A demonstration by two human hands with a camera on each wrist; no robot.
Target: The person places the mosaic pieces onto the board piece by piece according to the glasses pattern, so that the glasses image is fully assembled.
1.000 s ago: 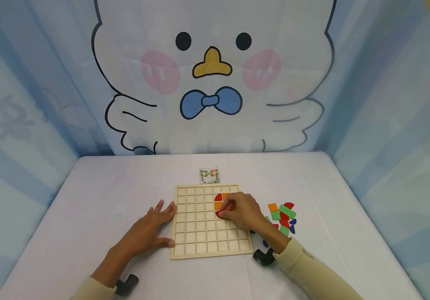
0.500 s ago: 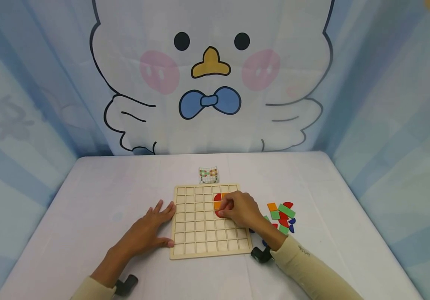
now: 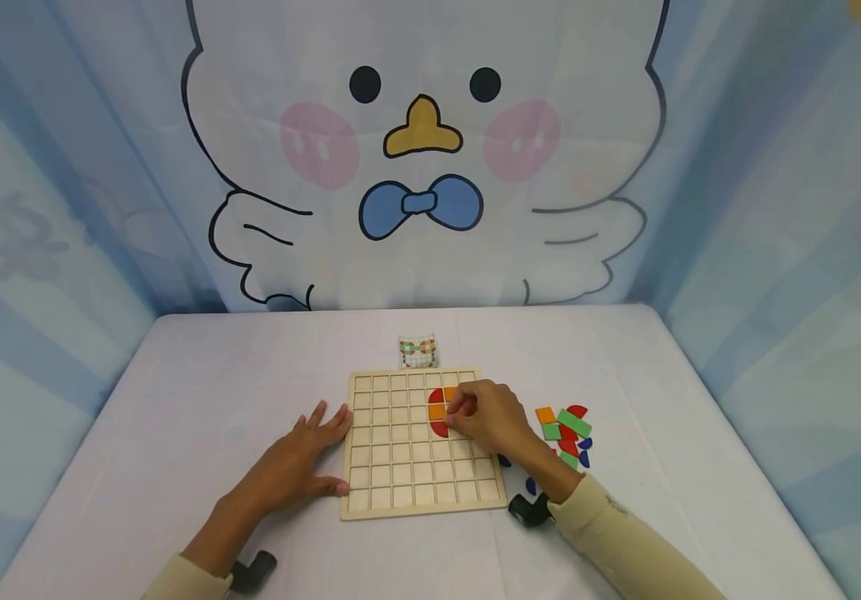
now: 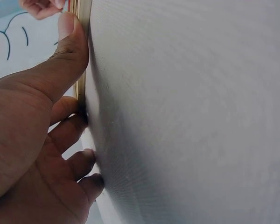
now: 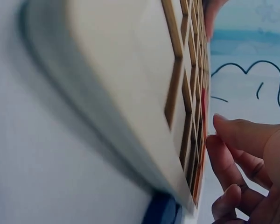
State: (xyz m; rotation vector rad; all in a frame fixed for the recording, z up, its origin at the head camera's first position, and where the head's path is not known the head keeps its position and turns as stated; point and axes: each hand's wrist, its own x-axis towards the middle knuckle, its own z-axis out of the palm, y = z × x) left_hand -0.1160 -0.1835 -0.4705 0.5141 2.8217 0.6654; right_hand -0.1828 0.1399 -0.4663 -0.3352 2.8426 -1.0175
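Note:
A pale wooden grid board (image 3: 400, 475) lies on the table. My left hand (image 3: 298, 458), fingers spread, steadies its left edge; in the left wrist view the thumb (image 4: 67, 35) presses along the board's side. Set in the grid's upper right are a rounded red piece (image 3: 436, 396), an orange square (image 3: 437, 412), a second rounded red piece (image 3: 439, 430) below it, and an orange piece (image 3: 450, 392) partly behind my right hand (image 3: 486, 412). That hand hovers close over the cells beside them. In the right wrist view its thumb and forefinger stand slightly apart with nothing between them.
Right of the board lies a loose pile of tiles, among them a green rectangle (image 3: 575, 422), an orange square (image 3: 545, 414) and several red and blue pieces. A small pattern card (image 3: 418, 351) sits beyond the board's far edge. Black wrist cameras are on both forearms.
The right hand's fingertips have moved off the lower red piece, slightly to the right, so more of that piece shows in its cell. The left hand has stayed at the board's edge.

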